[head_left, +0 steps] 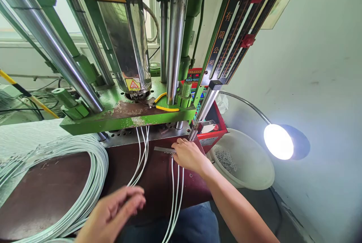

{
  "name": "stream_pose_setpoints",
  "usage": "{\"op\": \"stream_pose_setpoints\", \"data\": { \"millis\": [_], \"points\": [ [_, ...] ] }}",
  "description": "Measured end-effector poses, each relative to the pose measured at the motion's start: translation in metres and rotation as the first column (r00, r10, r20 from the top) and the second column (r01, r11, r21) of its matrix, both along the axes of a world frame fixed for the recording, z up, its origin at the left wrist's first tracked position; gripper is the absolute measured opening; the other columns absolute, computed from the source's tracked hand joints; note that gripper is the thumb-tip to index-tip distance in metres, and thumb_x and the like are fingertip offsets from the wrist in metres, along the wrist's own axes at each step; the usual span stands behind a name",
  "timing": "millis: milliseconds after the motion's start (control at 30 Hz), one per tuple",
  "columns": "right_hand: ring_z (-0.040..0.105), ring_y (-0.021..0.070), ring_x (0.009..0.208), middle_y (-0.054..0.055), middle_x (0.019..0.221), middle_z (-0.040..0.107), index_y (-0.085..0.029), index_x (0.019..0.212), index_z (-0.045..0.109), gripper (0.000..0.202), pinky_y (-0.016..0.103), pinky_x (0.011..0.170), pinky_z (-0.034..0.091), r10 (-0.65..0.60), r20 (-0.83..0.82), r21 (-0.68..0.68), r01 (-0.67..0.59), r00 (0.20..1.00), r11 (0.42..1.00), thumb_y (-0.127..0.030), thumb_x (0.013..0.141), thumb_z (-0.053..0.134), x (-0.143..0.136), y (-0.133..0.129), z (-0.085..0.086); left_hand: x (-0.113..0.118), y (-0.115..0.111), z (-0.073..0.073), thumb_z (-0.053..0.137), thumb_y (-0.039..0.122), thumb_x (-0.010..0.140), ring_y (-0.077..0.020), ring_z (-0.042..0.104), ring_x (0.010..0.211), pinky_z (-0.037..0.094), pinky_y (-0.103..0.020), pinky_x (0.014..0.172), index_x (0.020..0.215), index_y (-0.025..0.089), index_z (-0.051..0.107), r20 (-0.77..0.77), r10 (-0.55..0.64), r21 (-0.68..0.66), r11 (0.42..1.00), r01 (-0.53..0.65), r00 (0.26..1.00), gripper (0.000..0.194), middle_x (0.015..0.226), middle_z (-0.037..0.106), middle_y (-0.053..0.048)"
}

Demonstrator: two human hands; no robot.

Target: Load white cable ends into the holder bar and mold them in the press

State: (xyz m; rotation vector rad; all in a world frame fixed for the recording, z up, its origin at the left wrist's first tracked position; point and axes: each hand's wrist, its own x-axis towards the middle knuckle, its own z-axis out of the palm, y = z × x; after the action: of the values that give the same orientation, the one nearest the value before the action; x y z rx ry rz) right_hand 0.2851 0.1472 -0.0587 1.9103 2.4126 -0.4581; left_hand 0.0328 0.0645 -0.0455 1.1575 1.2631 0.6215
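At the right end of a flat metal bar (164,149), my right hand (188,155) has its fingers closed on the bar, which lies over the brown table (121,167). Three white cables (177,194) hang from the bar toward my lap. My left hand (114,213) is raised at the lower left, fingers curved and apart, holding nothing. Between the hands and the press, more white cables (143,156) run out from under the green press plate (132,120).
A large coil of white cable (98,160) covers the left of the table. Yellow-handled pliers (166,109) rest on the press plate. A white bucket (254,160) with small pieces stands at right, below a lit lamp (278,142). A red control box (217,122) sits behind.
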Motion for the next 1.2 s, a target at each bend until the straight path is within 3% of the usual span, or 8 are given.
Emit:
{"op": "stream_pose_setpoints", "data": {
  "millis": [67, 133, 267, 367, 633, 867, 1033, 1200],
  "points": [
    [0.062, 0.0294, 0.106, 0.016, 0.110, 0.067, -0.015, 0.105, 0.067, 0.025, 0.037, 0.086, 0.048, -0.012, -0.016, -0.001, 0.012, 1.000, 1.000, -0.024, 0.088, 0.052, -0.002, 0.015, 0.001, 0.006, 0.040, 0.008, 0.078, 0.025, 0.071, -0.0201, 0.067, 0.084, 0.053, -0.022, 0.076, 0.091, 0.019, 0.074, 0.056, 0.270, 0.067, 0.959, -0.274, 0.961, 0.021, 0.086, 0.074, -0.005],
    [0.063, 0.0285, 0.107, 0.014, 0.111, 0.068, -0.017, 0.108, 0.067, 0.028, 0.037, 0.087, 0.048, -0.046, -0.042, 0.002, 0.046, 0.998, 0.999, -0.029, 0.091, 0.050, -0.006, 0.031, 0.000, 0.018, 0.086, 0.002, 0.075, 0.010, 0.071, -0.0156, 0.067, 0.082, 0.053, -0.018, 0.072, 0.082, 0.017, 0.071, 0.263, 0.556, 0.022, 0.813, -0.581, 0.788, 0.014, 0.084, 0.073, -0.003],
    [0.062, 0.0261, 0.109, 0.012, 0.116, 0.068, -0.017, 0.117, 0.063, 0.032, 0.034, 0.087, 0.047, -0.159, -0.088, 0.003, 0.159, 0.983, 0.987, -0.032, 0.095, 0.046, -0.007, 0.053, -0.014, 0.048, 0.163, -0.028, 0.057, 0.003, 0.081, -0.0110, 0.062, 0.055, 0.052, -0.019, 0.055, 0.073, 0.015, 0.061, 0.347, 0.559, -0.132, 0.824, -0.551, 0.753, 0.015, 0.065, 0.066, 0.000],
    [0.063, 0.0235, 0.109, 0.009, 0.118, 0.068, -0.019, 0.119, 0.061, 0.031, 0.032, 0.087, 0.047, -0.207, -0.124, 0.002, 0.209, 0.970, 0.978, -0.032, 0.096, 0.045, -0.003, 0.055, -0.025, 0.062, 0.189, -0.042, 0.047, 0.005, 0.086, -0.0124, 0.058, 0.046, 0.049, -0.023, 0.045, 0.079, 0.012, 0.061, 0.408, 0.475, -0.255, 0.879, -0.402, 0.780, 0.017, 0.061, 0.064, -0.003],
    [0.064, 0.0217, 0.108, 0.006, 0.117, 0.069, -0.021, 0.118, 0.059, 0.029, 0.029, 0.085, 0.046, -0.235, -0.224, 0.000, 0.242, 0.946, 0.970, -0.035, 0.095, 0.050, 0.001, 0.054, -0.031, 0.066, 0.192, -0.048, 0.044, 0.000, 0.083, -0.0008, 0.027, 0.032, 0.023, -0.011, 0.032, 0.068, 0.015, 0.047, 0.606, 0.319, -0.278, 0.943, -0.181, 0.729, 0.021, 0.054, 0.049, 0.004],
    [0.064, 0.0220, 0.107, 0.007, 0.115, 0.070, -0.021, 0.118, 0.060, 0.028, 0.029, 0.085, 0.046, -0.253, -0.250, -0.015, 0.257, 0.935, 0.966, -0.035, 0.095, 0.050, 0.001, 0.056, -0.033, 0.063, 0.192, -0.055, 0.047, 0.003, 0.084, -0.0021, 0.026, 0.033, 0.025, -0.013, 0.033, 0.062, 0.018, 0.039, 0.643, 0.287, -0.274, 0.952, -0.136, 0.710, 0.028, 0.051, 0.035, 0.008],
    [0.064, 0.0220, 0.109, 0.006, 0.115, 0.070, -0.021, 0.119, 0.059, 0.029, 0.029, 0.086, 0.046, -0.258, -0.244, -0.009, 0.264, 0.935, 0.965, -0.035, 0.095, 0.050, 0.000, 0.055, -0.033, 0.062, 0.194, -0.056, 0.046, 0.001, 0.081, -0.0048, 0.037, 0.038, 0.027, -0.014, 0.033, 0.068, 0.017, 0.046, 0.645, 0.290, -0.283, 0.950, -0.132, 0.707, 0.021, 0.056, 0.047, 0.004],
    [0.065, 0.0223, 0.106, 0.006, 0.112, 0.071, -0.021, 0.118, 0.060, 0.029, 0.030, 0.085, 0.047, -0.262, -0.233, -0.005, 0.268, 0.936, 0.963, -0.036, 0.094, 0.051, -0.001, 0.055, -0.032, 0.062, 0.193, -0.056, 0.050, 0.002, 0.081, -0.0021, 0.025, 0.034, 0.023, -0.013, 0.032, 0.060, 0.018, 0.038, 0.647, 0.299, -0.301, 0.945, -0.126, 0.701, 0.029, 0.051, 0.035, 0.008]
  ]
}}
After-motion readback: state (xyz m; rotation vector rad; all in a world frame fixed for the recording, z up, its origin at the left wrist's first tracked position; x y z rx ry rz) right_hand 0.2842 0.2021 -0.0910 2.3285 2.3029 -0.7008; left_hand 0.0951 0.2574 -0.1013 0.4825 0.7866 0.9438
